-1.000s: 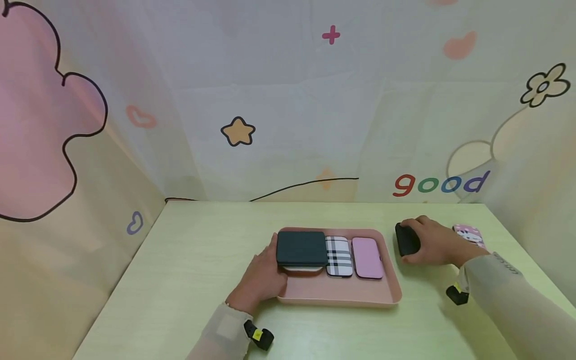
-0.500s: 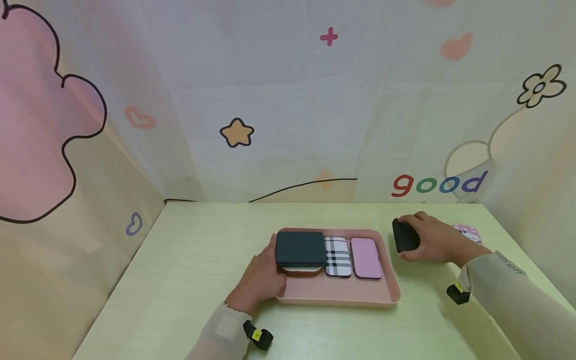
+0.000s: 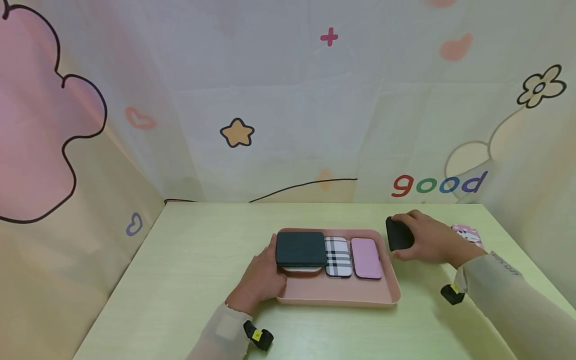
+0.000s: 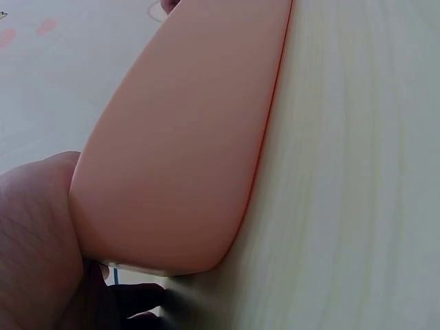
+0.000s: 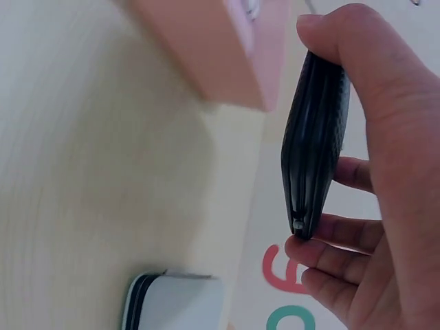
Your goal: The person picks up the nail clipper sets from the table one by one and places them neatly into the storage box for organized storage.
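Note:
My right hand (image 3: pixel 434 237) holds a small black zip wallet (image 3: pixel 399 235) between thumb and fingers, beside the right rim of the pink tray (image 3: pixel 337 292). In the right wrist view the wallet (image 5: pixel 313 148) is seen edge-on, a zip pull at its lower end, clear above the table. My left hand (image 3: pixel 261 280) grips the tray's left end; in the left wrist view it wraps the end of the tray wall (image 4: pixel 172 158). Inside the tray lie a dark green wallet (image 3: pixel 300 248) over a white-edged item, a plaid case (image 3: pixel 338 256) and a pink case (image 3: pixel 366 258).
A pink patterned case (image 3: pixel 468 234) lies on the pale table (image 3: pixel 202 260) at the back right, partly behind my right wrist. A printed cloth (image 3: pixel 288 100) hangs upright along the table's back edge.
My right hand has lifted the black wallet slightly and moved it left, closer to the tray's right rim. The left hand and the tray's contents have stayed in place.

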Motion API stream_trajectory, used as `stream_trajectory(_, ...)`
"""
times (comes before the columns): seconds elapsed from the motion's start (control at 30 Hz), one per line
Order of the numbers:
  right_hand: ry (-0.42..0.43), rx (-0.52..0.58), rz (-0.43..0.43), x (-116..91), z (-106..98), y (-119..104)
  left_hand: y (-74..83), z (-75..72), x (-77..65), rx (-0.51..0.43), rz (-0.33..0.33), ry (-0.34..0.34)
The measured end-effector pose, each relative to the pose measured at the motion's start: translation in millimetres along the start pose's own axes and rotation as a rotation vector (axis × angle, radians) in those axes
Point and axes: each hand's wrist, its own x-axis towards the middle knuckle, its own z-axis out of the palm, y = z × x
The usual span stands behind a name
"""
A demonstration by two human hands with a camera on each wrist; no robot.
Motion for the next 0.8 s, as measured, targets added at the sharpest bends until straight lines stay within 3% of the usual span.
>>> stream_trajectory(0.8,0.019,0.033,-0.025,8.7,-8.9,-44.0,-3.7,1.8,1.4,0.006,-0.003,-0.013)
